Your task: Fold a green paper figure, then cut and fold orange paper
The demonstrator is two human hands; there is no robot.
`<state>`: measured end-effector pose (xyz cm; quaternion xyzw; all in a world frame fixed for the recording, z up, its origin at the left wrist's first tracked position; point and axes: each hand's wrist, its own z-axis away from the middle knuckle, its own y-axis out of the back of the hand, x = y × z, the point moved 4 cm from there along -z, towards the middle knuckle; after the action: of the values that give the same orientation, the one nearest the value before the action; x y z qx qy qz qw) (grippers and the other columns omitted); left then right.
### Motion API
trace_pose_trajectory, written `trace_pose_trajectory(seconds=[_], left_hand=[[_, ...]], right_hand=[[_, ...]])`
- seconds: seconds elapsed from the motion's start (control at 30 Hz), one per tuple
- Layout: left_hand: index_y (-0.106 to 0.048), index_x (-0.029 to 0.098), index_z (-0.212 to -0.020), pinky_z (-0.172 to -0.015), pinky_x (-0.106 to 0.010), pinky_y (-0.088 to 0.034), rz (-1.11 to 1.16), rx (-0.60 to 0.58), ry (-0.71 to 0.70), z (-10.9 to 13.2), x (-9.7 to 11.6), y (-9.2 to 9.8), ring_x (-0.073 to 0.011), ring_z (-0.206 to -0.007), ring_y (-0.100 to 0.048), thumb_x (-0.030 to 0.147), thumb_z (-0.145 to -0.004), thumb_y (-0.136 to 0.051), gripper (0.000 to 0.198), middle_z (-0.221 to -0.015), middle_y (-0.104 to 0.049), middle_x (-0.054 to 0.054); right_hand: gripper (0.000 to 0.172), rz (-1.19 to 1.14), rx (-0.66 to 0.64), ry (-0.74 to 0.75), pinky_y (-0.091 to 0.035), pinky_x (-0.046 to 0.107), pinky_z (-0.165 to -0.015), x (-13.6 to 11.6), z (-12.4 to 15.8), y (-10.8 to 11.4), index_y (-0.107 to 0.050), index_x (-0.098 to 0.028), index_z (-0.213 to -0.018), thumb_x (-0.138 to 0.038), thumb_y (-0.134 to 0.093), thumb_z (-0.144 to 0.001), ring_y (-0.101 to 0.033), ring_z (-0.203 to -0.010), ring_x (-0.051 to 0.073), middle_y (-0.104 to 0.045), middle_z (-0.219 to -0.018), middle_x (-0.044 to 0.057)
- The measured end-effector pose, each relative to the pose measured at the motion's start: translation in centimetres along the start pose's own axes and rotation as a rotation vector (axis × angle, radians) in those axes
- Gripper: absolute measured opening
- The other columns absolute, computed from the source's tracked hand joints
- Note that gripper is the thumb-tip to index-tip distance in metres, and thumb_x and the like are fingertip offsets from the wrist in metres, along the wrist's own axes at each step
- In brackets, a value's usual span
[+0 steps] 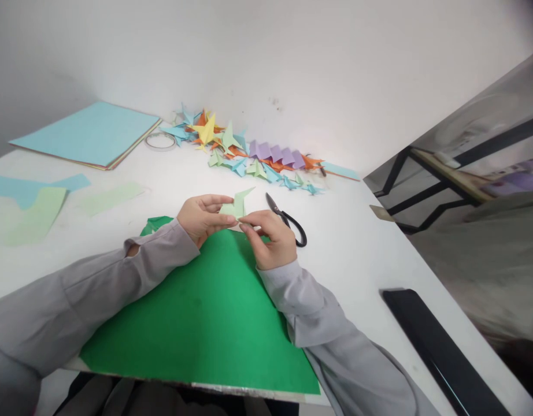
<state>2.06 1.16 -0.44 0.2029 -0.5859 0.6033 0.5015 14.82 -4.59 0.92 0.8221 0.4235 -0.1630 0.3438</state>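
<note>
Soft, diffuse light; faint shadows; right side blurred, stretched.

This looks like a craft room: folded shapes and paper sit along the tabletop's back edge.

Both long grey sleeves are loose and creased, the left cuff slit open.

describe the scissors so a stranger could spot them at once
On the white table, find the green sheet, then the right hand near its far end. The scissors lie beside that hand, partly hidden by it; they are black and looped, unlike the colourful folded paper beyond.
</note>
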Motion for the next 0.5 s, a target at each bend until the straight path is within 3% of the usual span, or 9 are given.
trace_pose_trajectory(seconds=[0.37, 0.5], left_hand=[[-0.064, 0.010, -0.076, -0.056, -0.024, -0.053, 0.001, -0.019, -0.040, -0.01, -0.10, -0.10, -0.0122, -0.053, -0.063, 0.002, -0.037, -0.079, 0.043, -0.059, -0.066, -0.001], [-0.065, 0.009, -0.075, -0.056, -0.024, -0.051, -0.053, -0.026, -0.122, 0.08, 0.03, -0.21, -0.0120, -0.057, -0.061, 0.004, -0.034, -0.081, 0.044, -0.063, -0.068, -0.002]], right_hand=[[0.012, 0.028, -0.026, -0.092, -0.046, 0.024, -0.050, -0.33, -0.22, 0.21, -0.062, -0.021, -0.078, -0.019, -0.051, -0.082, -0.056, -0.068, 0.014, -0.062, -0.074, 0.002], [0.011, -0.055, -0.025, -0.202, -0.047, 0.023, -0.048, 0.20, -0.04, -0.02, -0.060, -0.020, -0.075, -0.023, -0.051, -0.081, -0.055, -0.067, 0.013, -0.060, -0.076, 0.003]])
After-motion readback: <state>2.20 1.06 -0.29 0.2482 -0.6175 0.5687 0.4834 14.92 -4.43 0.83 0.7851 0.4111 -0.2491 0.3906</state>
